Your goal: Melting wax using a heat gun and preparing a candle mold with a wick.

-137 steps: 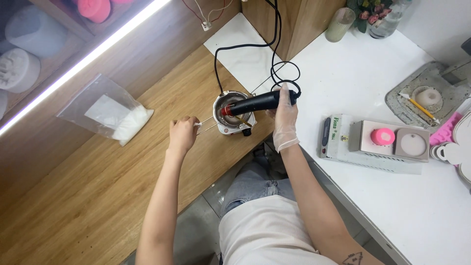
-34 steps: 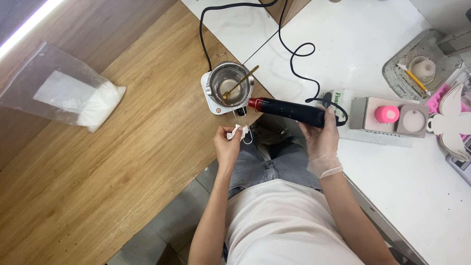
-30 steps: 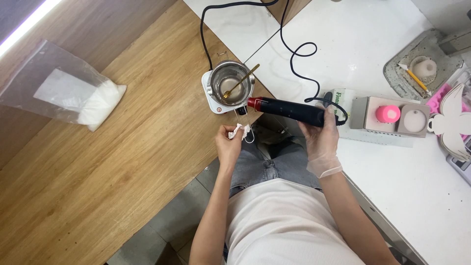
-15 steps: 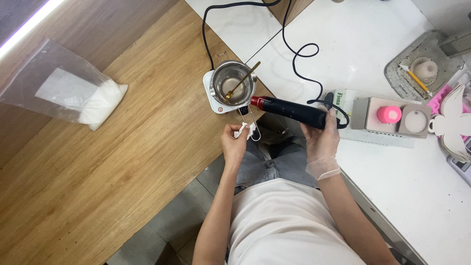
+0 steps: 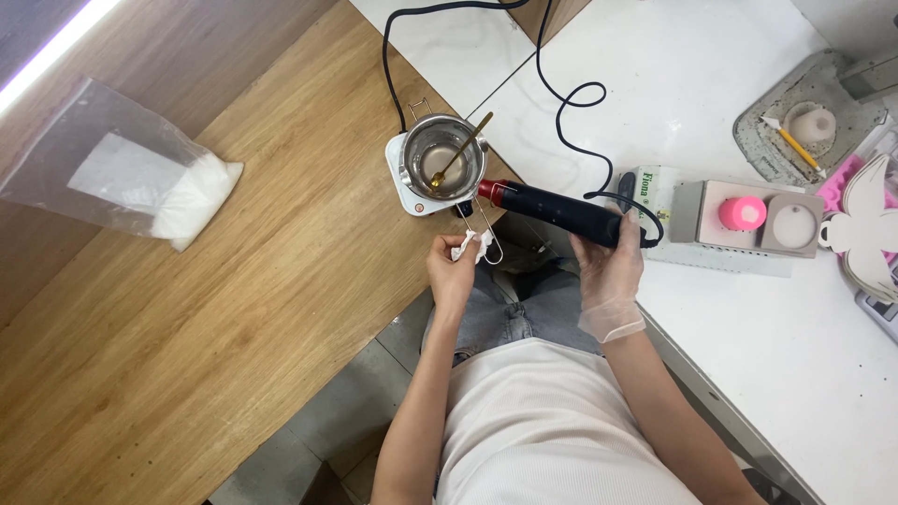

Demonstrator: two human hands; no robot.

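Observation:
My left hand [image 5: 451,271], bare, pinches a small white tissue [image 5: 469,246] around the wire handle [image 5: 486,234] of a small steel melting pot [image 5: 441,157]. The pot stands on a little white hot plate [image 5: 408,190] at the wooden table's corner, with a thin gold spoon [image 5: 460,150] leaning inside. My right hand [image 5: 610,271], in a clear glove, grips a black heat gun [image 5: 552,208]. Its red nozzle points at the pot's near side. The black cord [image 5: 558,105] loops away over the white table.
A clear bag of white flakes [image 5: 150,192] lies at left on the wooden table [image 5: 215,309]. On the white table [image 5: 795,355] sit a boxy device with a pink candle [image 5: 744,213], a grey tray with a yellow tool [image 5: 793,140] and pink moulds at the right edge.
Since 4.6 s ago the heat gun came out of the pot and now points at its side. The pot's handle swung from left toward me. Little changed in the last second.

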